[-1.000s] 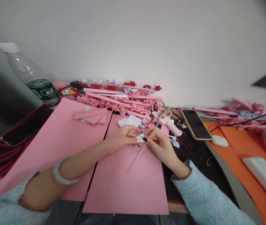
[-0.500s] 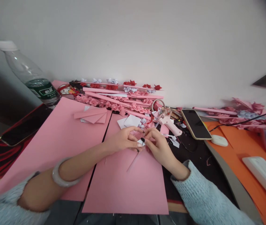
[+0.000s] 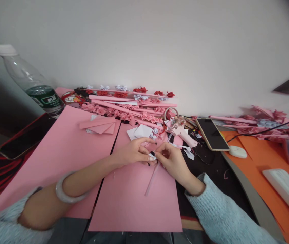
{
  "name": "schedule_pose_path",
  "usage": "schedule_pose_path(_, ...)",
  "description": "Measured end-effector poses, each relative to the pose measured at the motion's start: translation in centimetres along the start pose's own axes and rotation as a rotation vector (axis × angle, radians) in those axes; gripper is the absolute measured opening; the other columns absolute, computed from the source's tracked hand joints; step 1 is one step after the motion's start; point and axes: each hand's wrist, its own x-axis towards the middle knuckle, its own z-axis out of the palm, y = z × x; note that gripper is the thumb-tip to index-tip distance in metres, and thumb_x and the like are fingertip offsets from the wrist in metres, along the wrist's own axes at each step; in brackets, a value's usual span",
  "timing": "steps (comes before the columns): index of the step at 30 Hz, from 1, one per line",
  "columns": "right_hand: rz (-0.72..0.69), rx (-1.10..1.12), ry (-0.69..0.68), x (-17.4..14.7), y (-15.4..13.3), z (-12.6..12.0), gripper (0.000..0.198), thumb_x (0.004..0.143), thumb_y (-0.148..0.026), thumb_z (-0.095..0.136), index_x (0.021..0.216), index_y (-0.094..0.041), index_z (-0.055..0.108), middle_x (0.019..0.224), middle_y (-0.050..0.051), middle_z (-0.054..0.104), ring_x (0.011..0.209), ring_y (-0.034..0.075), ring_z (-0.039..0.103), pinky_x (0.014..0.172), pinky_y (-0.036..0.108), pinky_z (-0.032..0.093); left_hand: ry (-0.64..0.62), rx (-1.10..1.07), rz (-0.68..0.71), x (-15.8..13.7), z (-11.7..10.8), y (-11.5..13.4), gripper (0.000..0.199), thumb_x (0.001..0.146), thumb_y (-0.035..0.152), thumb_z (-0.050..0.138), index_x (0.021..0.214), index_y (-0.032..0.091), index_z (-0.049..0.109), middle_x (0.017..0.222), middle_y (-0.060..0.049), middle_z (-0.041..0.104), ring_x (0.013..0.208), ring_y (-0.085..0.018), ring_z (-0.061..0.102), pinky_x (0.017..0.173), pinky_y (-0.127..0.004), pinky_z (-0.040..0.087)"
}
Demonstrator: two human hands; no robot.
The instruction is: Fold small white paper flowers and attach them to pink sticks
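Note:
Over the pink sheet [image 3: 136, 203], my two hands meet at a small folded white paper piece [image 3: 152, 156]. My left hand [image 3: 134, 150] pinches it between thumb and fingers from the left. Thumb and forefinger of my right hand [image 3: 171, 157] close on its right side. A thin translucent stick [image 3: 149, 184] slants down toward me from under my right hand; its upper part is hidden by the fingers, and I cannot tell which hand bears it. Just beyond my hands lie white paper squares [image 3: 143, 131] and a pink glue gun [image 3: 182, 132].
Pink rolled paper sticks and paper flowers [image 3: 126, 110] are heaped along the wall. Folded pink papers [image 3: 100, 125] lie on the left sheet. A water bottle [image 3: 42, 91] stands far left. A phone [image 3: 212, 134], a white mouse [image 3: 237, 151] and orange sheets [image 3: 258, 162] are rightward.
My right hand has shifted slightly and its fingers have curled in closer at the white paper piece. The translucent stick has swung rightward and more of it shows. My left hand stays nearly still.

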Motion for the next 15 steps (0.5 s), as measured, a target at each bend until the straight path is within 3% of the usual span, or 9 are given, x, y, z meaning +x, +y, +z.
schedule_pose_path(15, 0.014, 0.071, 0.018, -0.11, 0.2, 0.19, 0.012, 0.077, -0.015, 0.058, 0.067, -0.018, 0.052, 0.061, 0.0, 0.058, 0.053, 0.012, 0.053, 0.051, 0.025, 0.044, -0.014, -0.004, 0.021, 0.08, 0.05, 0.04, 0.05, 0.071, 0.019, 0.071, 0.115, 0.018, 0.048, 0.074, -0.005, 0.072, 0.072, -0.018, 0.069, 0.07, -0.029, 0.052)
